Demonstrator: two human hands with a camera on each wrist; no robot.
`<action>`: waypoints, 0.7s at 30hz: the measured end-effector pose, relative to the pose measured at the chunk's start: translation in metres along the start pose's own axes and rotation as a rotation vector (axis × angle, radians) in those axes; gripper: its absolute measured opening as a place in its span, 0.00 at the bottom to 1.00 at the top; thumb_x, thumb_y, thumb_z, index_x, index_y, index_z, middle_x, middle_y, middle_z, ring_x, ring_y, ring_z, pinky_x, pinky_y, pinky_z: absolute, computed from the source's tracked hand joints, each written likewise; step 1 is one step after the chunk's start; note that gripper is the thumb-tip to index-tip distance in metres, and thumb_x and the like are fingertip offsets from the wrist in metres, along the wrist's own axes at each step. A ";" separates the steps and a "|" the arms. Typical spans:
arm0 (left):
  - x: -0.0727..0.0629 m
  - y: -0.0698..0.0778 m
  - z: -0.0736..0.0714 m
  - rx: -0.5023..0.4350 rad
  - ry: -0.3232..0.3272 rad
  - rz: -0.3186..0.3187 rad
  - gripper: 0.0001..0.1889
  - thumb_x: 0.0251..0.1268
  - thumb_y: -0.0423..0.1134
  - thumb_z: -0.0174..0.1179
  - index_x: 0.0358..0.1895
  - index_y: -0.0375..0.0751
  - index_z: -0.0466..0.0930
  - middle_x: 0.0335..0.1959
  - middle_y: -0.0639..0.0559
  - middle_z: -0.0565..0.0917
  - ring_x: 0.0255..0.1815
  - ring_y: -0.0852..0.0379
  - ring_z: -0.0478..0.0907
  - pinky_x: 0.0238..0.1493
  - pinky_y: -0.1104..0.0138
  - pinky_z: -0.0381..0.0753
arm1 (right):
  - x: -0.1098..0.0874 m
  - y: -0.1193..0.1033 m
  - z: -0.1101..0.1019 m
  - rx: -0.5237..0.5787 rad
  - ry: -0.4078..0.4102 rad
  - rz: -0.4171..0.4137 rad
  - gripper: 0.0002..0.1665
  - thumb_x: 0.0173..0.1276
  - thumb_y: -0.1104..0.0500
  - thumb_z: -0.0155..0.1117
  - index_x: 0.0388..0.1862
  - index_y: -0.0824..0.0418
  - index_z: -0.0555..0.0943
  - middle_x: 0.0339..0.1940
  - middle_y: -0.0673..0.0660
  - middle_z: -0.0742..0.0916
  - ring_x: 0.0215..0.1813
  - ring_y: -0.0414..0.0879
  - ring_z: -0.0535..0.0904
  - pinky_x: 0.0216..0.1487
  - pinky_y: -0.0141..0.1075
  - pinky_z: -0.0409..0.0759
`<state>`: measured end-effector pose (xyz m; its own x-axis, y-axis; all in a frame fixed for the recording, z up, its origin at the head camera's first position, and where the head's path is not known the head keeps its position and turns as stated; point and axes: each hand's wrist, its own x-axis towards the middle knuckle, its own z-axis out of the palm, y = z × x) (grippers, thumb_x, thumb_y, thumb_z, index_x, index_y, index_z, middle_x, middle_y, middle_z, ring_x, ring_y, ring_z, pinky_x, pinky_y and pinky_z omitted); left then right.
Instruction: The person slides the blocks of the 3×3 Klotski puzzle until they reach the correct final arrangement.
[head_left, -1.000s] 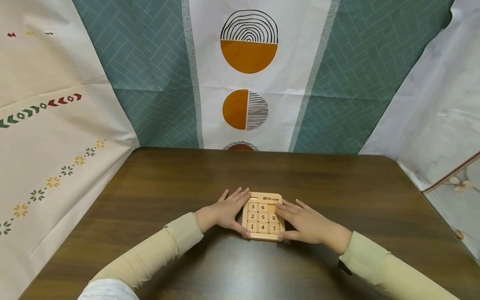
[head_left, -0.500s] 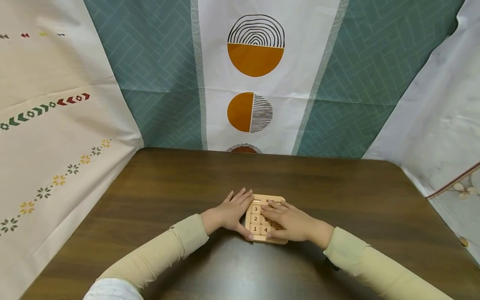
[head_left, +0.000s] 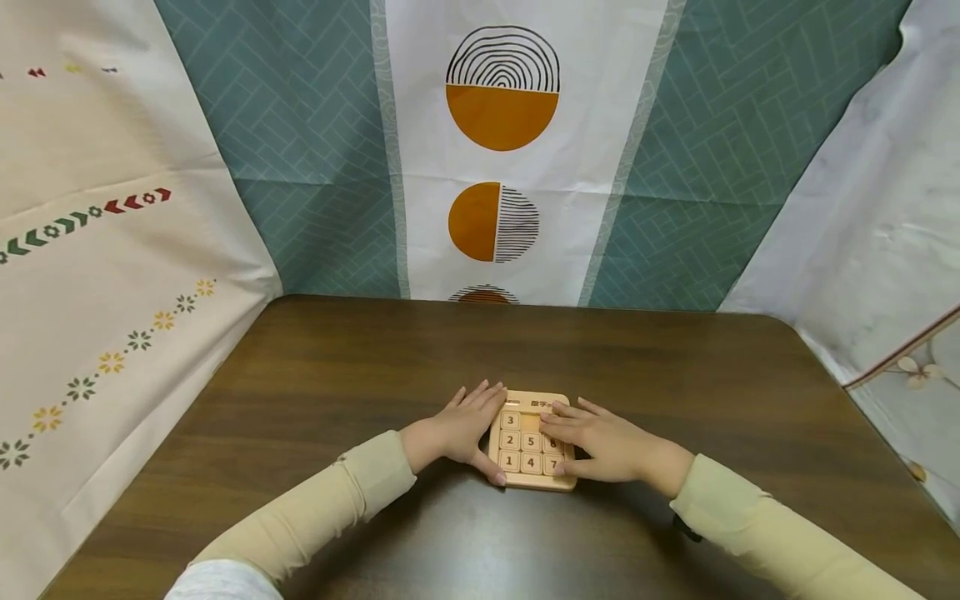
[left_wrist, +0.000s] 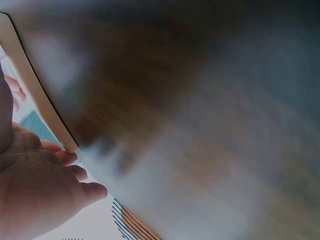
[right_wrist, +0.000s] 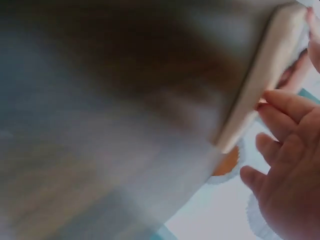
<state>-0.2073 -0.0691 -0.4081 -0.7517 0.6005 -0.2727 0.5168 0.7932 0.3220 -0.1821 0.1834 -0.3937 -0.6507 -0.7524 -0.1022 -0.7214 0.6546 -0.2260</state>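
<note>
A light wooden number slide puzzle (head_left: 534, 481) lies flat on the table in the head view. Tiles 3, 2, 5, 1 and 4 show plainly; the gap (head_left: 530, 422) is in the top row's middle. My left hand (head_left: 456, 432) holds the puzzle's left side, thumb at the lower corner and forefinger at the upper one. Over the right column lies my right hand (head_left: 615, 447), fingers straight, fingertips on the tiles near the gap. It hides the top right tile and partly covers the 8 and 7. Both wrist views show the puzzle's side edge close to the fingers.
The brown wooden table (head_left: 360, 350) extends around the puzzle on every side. Behind it hangs a green and white patterned cloth (head_left: 315, 208). Pale cloths drape at the left and right.
My right hand moved left over the tiles, then back right. The gap shifted from the top right to the top middle; the 6 is no longer there. My left hand stayed on the puzzle.
</note>
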 end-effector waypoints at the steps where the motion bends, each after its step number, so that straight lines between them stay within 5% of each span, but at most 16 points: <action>1: 0.000 0.001 0.001 -0.004 -0.002 0.001 0.67 0.38 0.69 0.69 0.77 0.39 0.38 0.78 0.46 0.42 0.79 0.47 0.34 0.74 0.47 0.38 | 0.001 -0.001 -0.001 -0.008 0.008 -0.005 0.39 0.68 0.39 0.56 0.69 0.63 0.68 0.70 0.59 0.71 0.75 0.56 0.59 0.72 0.57 0.52; 11: 0.001 0.006 0.006 -0.007 -0.006 0.012 0.67 0.38 0.70 0.69 0.76 0.39 0.40 0.78 0.45 0.44 0.78 0.46 0.35 0.74 0.47 0.41 | 0.032 -0.023 0.000 0.017 -0.083 -0.023 0.47 0.64 0.34 0.57 0.74 0.59 0.61 0.75 0.55 0.64 0.77 0.50 0.54 0.74 0.54 0.50; 21: 0.003 0.006 0.002 0.050 -0.026 -0.024 0.69 0.36 0.72 0.68 0.77 0.40 0.39 0.79 0.47 0.39 0.79 0.49 0.35 0.75 0.49 0.43 | 0.021 -0.014 0.002 0.024 -0.089 -0.004 0.45 0.65 0.36 0.56 0.74 0.58 0.61 0.75 0.55 0.65 0.77 0.53 0.54 0.73 0.56 0.51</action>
<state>-0.2055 -0.0623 -0.4089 -0.7537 0.5830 -0.3035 0.5188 0.8112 0.2699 -0.1852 0.1586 -0.3947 -0.6231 -0.7596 -0.1863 -0.7177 0.6500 -0.2498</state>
